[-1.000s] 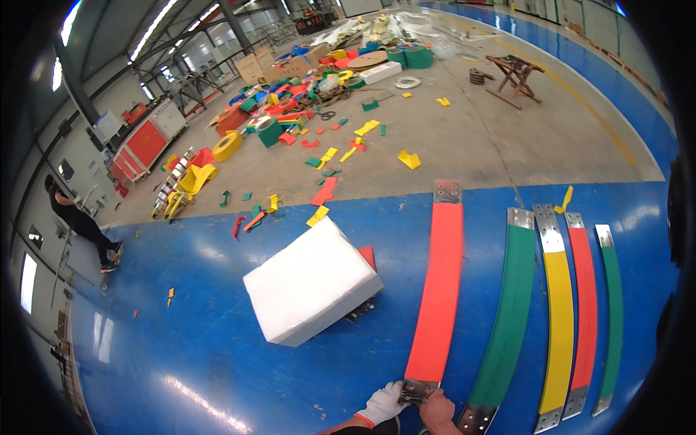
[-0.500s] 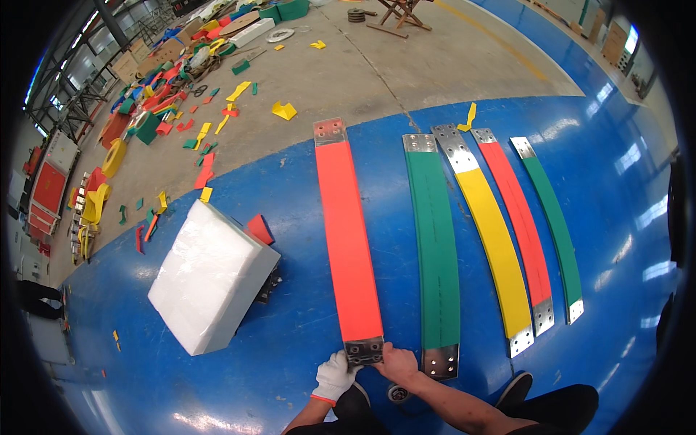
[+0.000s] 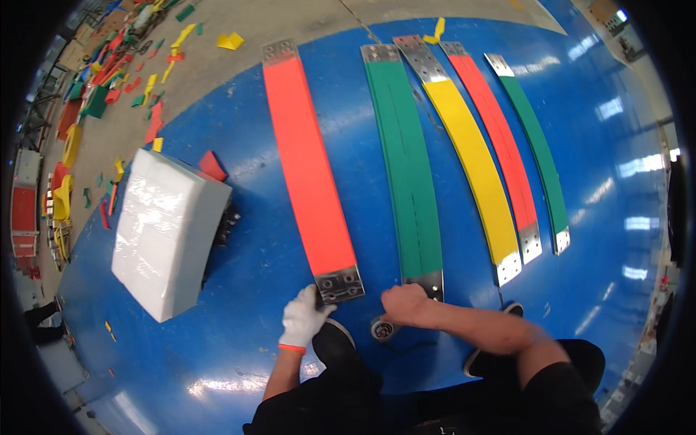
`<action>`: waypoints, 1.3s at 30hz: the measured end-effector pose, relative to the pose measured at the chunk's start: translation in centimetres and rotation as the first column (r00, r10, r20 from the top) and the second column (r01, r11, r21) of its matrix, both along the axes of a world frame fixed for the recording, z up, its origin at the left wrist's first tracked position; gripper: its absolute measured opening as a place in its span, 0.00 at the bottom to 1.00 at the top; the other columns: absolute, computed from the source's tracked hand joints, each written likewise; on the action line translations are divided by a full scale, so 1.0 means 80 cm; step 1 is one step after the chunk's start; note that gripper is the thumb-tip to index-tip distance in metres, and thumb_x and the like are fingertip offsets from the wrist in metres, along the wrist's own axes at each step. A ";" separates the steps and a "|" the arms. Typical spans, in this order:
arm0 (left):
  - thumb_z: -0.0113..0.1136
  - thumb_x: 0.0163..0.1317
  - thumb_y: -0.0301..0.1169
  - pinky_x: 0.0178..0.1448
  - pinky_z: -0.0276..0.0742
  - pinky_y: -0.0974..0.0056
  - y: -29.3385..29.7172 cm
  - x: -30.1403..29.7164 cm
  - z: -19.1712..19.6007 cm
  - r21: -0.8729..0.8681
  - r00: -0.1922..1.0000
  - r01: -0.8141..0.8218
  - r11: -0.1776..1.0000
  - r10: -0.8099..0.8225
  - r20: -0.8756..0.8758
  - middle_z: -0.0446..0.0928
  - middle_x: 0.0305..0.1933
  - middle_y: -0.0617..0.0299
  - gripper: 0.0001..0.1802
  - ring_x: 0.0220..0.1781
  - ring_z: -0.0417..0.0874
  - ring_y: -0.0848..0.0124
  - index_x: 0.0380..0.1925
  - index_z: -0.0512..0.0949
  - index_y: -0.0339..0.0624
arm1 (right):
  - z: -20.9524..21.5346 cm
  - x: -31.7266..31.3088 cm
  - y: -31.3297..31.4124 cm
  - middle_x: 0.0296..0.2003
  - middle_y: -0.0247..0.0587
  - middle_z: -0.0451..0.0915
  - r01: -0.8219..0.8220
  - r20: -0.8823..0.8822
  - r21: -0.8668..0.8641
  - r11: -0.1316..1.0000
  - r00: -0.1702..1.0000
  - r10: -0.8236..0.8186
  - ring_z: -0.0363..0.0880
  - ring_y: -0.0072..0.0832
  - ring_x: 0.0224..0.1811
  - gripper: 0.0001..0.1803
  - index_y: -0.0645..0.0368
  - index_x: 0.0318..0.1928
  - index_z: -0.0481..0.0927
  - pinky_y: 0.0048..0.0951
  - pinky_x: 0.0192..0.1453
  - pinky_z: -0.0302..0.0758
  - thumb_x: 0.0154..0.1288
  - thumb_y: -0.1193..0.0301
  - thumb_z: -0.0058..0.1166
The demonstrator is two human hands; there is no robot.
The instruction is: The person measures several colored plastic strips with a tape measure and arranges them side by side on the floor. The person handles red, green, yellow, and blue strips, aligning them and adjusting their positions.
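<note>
A long flexible busbar in a red sleeve point(image 3: 308, 167) lies on the blue floor, its metal ends drilled with holes. My left hand point(image 3: 304, 320), in a white glove with an orange cuff, is closed at the near left corner of that bar's metal end. My right hand point(image 3: 407, 303), bare, is curled beside the near end of a green-sleeved busbar point(image 3: 406, 167) and covers part of its metal tip. Whatever lies within the right fingers is hidden. Just below that hand sits a small round metal device point(image 3: 382, 328), partly covered.
To the right lie a yellow busbar point(image 3: 471, 167), a narrower red one point(image 3: 496, 138) and a thin green one point(image 3: 536, 138). A white foam block point(image 3: 163, 228) rests at left on something dark. Coloured scraps point(image 3: 94, 101) litter the far left floor. My shoe point(image 3: 337, 337) is near the red bar.
My right hand has left the red busbar's end and moved right toward the green one. My left hand stays at the red bar's corner. The view has tilted down and shifted right.
</note>
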State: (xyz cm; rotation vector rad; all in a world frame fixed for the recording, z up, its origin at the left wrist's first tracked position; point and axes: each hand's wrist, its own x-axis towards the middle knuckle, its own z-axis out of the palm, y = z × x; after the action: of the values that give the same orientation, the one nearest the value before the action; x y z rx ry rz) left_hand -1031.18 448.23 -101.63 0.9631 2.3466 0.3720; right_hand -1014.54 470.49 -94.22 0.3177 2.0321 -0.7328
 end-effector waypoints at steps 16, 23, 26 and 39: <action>0.71 0.57 0.46 0.36 0.83 0.51 0.062 0.112 0.084 0.113 0.874 0.444 0.889 -0.458 0.163 0.79 0.41 0.47 0.27 0.34 0.86 0.49 0.50 0.75 0.42 | -0.013 0.125 -0.075 0.33 0.56 0.86 0.200 -0.104 0.061 0.978 0.976 -0.193 0.88 0.49 0.31 0.31 0.65 0.43 0.73 0.49 0.34 0.83 0.65 0.45 0.60; 0.74 0.54 0.46 0.42 0.84 0.50 0.086 0.159 0.060 -0.030 0.885 0.344 0.939 -0.313 0.346 0.76 0.46 0.44 0.33 0.40 0.86 0.47 0.53 0.72 0.40 | -0.031 0.146 -0.078 0.35 0.60 0.85 0.633 0.018 -0.140 0.762 0.771 -0.637 0.87 0.55 0.40 0.32 0.63 0.52 0.71 0.52 0.43 0.82 0.63 0.48 0.59; 0.72 0.56 0.48 0.58 0.81 0.56 0.081 0.144 0.057 -0.072 0.822 0.002 0.997 0.039 0.568 0.80 0.55 0.44 0.35 0.56 0.84 0.49 0.56 0.72 0.36 | -0.018 0.130 -0.067 0.40 0.55 0.80 0.513 -0.420 -0.142 0.846 0.743 -0.521 0.84 0.52 0.39 0.37 0.61 0.52 0.74 0.48 0.41 0.82 0.58 0.40 0.62; 0.64 0.68 0.26 0.59 0.79 0.62 0.043 0.045 0.092 -0.256 -0.016 -0.508 0.823 0.288 0.958 0.79 0.54 0.54 0.24 0.55 0.82 0.66 0.62 0.72 0.31 | 0.018 0.022 -0.014 0.53 0.63 0.79 0.353 -0.081 -0.474 0.807 0.895 -0.439 0.80 0.55 0.56 0.63 0.63 0.75 0.53 0.45 0.57 0.78 0.55 0.30 0.61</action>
State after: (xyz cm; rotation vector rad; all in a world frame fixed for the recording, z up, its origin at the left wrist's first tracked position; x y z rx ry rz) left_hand -1027.58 451.70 -94.27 -0.1482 1.1489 1.0849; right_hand -1012.74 469.34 -92.79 0.4217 1.9099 -1.5204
